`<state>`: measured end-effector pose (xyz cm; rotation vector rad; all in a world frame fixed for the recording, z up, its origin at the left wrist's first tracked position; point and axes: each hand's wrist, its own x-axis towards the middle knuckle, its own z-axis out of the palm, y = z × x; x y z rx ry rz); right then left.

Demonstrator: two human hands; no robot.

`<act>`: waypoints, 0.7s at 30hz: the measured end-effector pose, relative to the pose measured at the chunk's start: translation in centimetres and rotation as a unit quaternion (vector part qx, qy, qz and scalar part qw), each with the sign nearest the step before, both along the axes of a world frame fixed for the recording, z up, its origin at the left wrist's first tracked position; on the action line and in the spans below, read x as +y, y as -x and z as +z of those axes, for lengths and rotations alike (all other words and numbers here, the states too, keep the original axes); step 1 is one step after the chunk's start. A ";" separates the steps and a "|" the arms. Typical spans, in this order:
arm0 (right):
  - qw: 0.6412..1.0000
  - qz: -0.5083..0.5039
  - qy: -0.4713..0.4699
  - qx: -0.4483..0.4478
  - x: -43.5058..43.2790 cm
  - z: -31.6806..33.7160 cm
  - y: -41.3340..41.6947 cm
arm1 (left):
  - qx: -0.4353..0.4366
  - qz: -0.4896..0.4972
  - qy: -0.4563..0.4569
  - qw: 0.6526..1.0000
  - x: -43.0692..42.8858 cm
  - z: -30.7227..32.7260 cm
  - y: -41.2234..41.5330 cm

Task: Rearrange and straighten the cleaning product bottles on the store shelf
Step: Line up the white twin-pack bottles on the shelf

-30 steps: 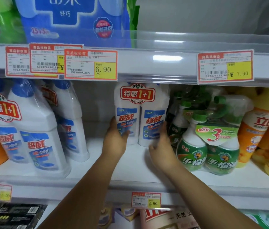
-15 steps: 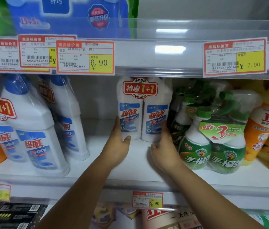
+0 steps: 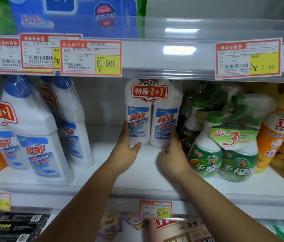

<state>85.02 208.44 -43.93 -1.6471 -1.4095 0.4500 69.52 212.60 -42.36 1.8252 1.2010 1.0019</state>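
This is a shop aisle. Red-and-yellow paper price tags (image 3: 91,58) with barcodes are clipped along the white shelf edge (image 3: 169,55), above rows of shrink-wrapped white twin-pack cleaner bottles (image 3: 153,114) bearing "1+1" promotion stickers, with green spray bottles (image 3: 205,154) just beside them.

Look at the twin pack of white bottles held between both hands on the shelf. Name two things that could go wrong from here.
1. The twin pack stands close to the green spray bottles; the right hand is squeezed between them, so shifting the pack right may knock them over.
2. The left hand and right hand press only the pack's lower sides, a low grip that may let the tall pack tip.
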 end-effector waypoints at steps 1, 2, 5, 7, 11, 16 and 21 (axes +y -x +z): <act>1.000 0.000 0.000 0.000 0.0 0.0 0.0 | 0.001 0.000 0.000 1.000 0.0 0.1 0.1; 1.000 0.000 0.000 0.000 -0.1 0.1 0.1 | 0.003 0.000 0.002 1.000 -0.1 0.2 0.1; 1.000 0.004 0.013 0.011 -0.7 0.6 0.3 | 0.007 -0.002 0.004 1.000 -1.2 0.5 0.8; 1.000 0.003 0.020 0.001 -1.5 1.3 0.7 | 0.030 0.008 0.000 1.000 -2.8 0.7 1.7; 0.998 0.023 0.039 -0.048 -3.7 2.8 3.0 | 0.127 0.051 -0.026 0.990 -7.3 1.3 4.9; 0.992 0.119 0.041 -0.029 -5.0 3.9 7.9 | 0.197 0.078 -0.080 0.974 -12.1 1.8 10.5; 0.982 0.183 0.038 0.001 -4.4 5.1 13.4 | 0.208 0.151 -0.068 0.964 -13.8 0.5 15.9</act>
